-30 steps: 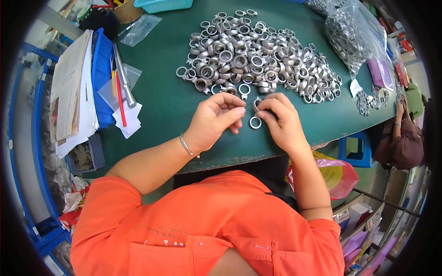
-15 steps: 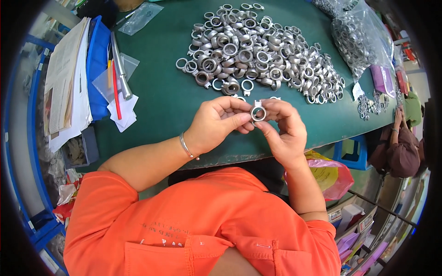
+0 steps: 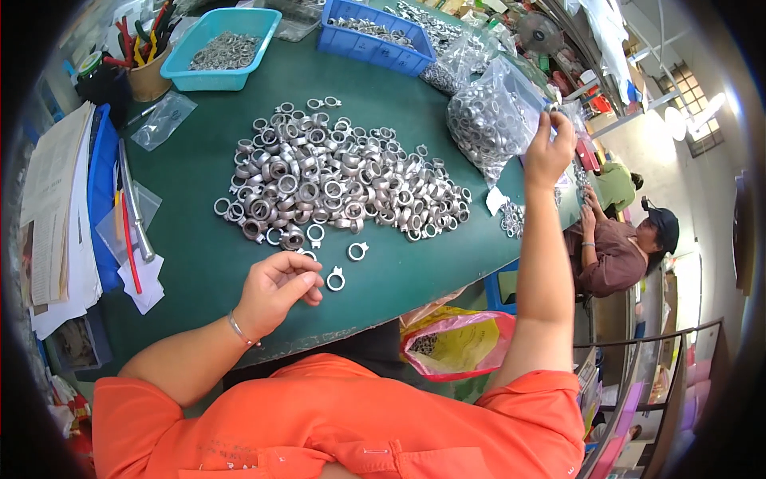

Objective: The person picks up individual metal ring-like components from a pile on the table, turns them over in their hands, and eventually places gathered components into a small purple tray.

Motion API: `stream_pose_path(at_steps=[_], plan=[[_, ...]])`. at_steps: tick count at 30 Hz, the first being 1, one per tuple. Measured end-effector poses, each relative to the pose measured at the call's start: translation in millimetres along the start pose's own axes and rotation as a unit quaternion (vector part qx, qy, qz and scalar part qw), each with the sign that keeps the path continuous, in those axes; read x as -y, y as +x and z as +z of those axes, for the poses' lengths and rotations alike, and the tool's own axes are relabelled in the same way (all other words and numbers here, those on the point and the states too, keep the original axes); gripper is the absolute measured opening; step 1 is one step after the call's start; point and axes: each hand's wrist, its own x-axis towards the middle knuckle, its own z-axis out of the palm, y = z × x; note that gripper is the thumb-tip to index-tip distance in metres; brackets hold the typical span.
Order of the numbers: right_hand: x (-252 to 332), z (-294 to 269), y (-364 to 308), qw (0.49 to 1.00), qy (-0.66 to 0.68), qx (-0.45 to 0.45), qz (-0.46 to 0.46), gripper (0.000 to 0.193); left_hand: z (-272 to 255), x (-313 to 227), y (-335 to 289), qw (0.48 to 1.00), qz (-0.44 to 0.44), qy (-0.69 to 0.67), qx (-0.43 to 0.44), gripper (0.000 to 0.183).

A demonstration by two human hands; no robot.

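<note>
My left hand (image 3: 279, 291) hovers over the near side of the green table, its fingers curled in with the thumb against them. Whatever it may hold is hidden. Just beyond its fingers lies a metal ring clamp (image 3: 306, 255), partly covered. Two more ring clamps, one (image 3: 336, 279) beside the fingertips and another (image 3: 357, 251) farther off, lie singly. A large heap of grey metal ring clamps (image 3: 335, 180) spreads behind them. My right hand (image 3: 550, 152) is raised at the far right, fingertips pinched on something small and grey, too small to make out.
A clear bag of metal rings (image 3: 483, 120) stands at the back right. Two bins, turquoise (image 3: 214, 80) and blue (image 3: 375, 48), hold small metal parts. Papers (image 3: 60, 199) and a blue tray edge the left. A pink-yellow bag (image 3: 459, 343) hangs below the table. A co-worker (image 3: 618, 255) sits at right.
My hands have parted: they were together around a ring clamp. The right has swung far out to the right; the left stays near the table's front. The view has turned rightward and up.
</note>
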Motion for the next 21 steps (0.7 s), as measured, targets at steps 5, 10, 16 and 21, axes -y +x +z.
stream_pose_path(at_steps=[5,10,16,21], plan=[[13,19,-4,0.993,-0.024,0.111,-0.011,0.018,-10,1,-2,0.999,0.011,-0.003,-0.030,0.014],[141,-18,-71,0.872,0.312,0.369,-0.078,0.017,-8,-4,-1,1.000,-0.002,-0.018,-0.025,0.014],[202,-16,-133,0.891,0.295,0.341,-0.055,0.023,-9,-5,-1,0.999,0.000,-0.024,-0.021,0.014],[215,-26,-135,0.903,0.299,0.307,-0.037,0.018,-8,-3,1,1.000,0.004,-0.016,-0.023,0.015]])
